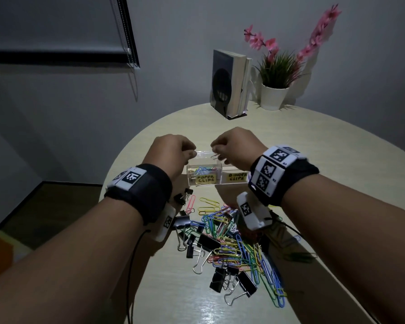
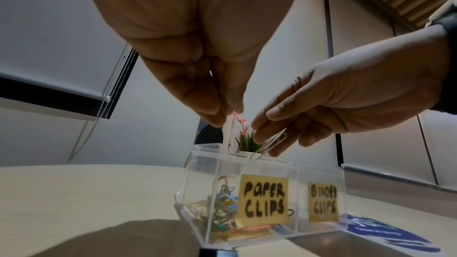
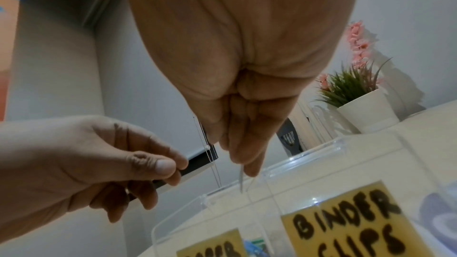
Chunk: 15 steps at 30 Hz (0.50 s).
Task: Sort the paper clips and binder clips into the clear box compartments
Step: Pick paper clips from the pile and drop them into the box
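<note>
Paper clips (image 1: 239, 244) and black binder clips (image 1: 208, 242) lie mixed in a heap on the pale surface (image 1: 325, 160), just in front of the clear box (image 1: 216, 177). That box carries two yellow handwritten notes: "PAPER CLIPS" (image 2: 263, 198) on its left compartment and "BINDER CLIPS" (image 2: 322, 201) on the one beside it. Coloured clips already sit in the bottom of the left compartment; what the other one holds cannot be made out.

Both hands hover over the box's open top. The left hand (image 2: 197, 50) has its thumb and fingers (image 2: 210, 108) pinched together on a thin clear upright strip (image 2: 228, 134) rising from the box, probably its raised lid, held out of the way so the opening stays free. The right hand (image 2: 346, 101) has its fingertips clamped on a single pale paper clip (image 2: 273, 143), which hangs tilted with its lower end just above the rim of the "PAPER CLIPS" compartment, likely positioned so that it falls into the correct side when let go. Most of the heap is not yet sorted.
</note>
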### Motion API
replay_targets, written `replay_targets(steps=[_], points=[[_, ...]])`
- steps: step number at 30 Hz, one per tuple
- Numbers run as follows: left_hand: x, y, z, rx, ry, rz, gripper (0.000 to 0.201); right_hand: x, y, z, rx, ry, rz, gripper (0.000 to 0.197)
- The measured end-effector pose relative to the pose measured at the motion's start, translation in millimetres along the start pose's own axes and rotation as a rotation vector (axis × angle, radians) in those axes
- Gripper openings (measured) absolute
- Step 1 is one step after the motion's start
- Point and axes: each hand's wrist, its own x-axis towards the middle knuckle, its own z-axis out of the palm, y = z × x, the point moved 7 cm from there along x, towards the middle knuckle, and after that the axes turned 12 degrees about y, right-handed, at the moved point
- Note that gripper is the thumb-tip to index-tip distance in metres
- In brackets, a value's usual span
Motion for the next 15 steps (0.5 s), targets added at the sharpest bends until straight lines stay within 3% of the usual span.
replay_targets(steps=[5, 7, 9, 13, 15], points=[[-18, 8, -6, -0.044, 0.022, 0.035, 0.009, -22, 17, -17, 0.526, 0.001, 0.253, 0.024], [-24, 12, -8, -0.039, 0.023, 0.045, 0.008, -33, 26, -29, 0.6, 0.017, 0.281, 0.022], [-31, 19, -6, -0.005, -0.032, 0.083, 0.008, -46, 37, -38, 0.497, -0.004, 0.246, 0.018], [-57, 36, 26, 0.252, -0.332, 0.252, 0.013, -77, 46, -14, -0.169, -0.257, -0.019, 0.018], [-71, 35, 47, 0.41, -0.469, 0.31, 0.017, -91, 46, 1, -0.35, -0.339, -0.089, 0.024]])
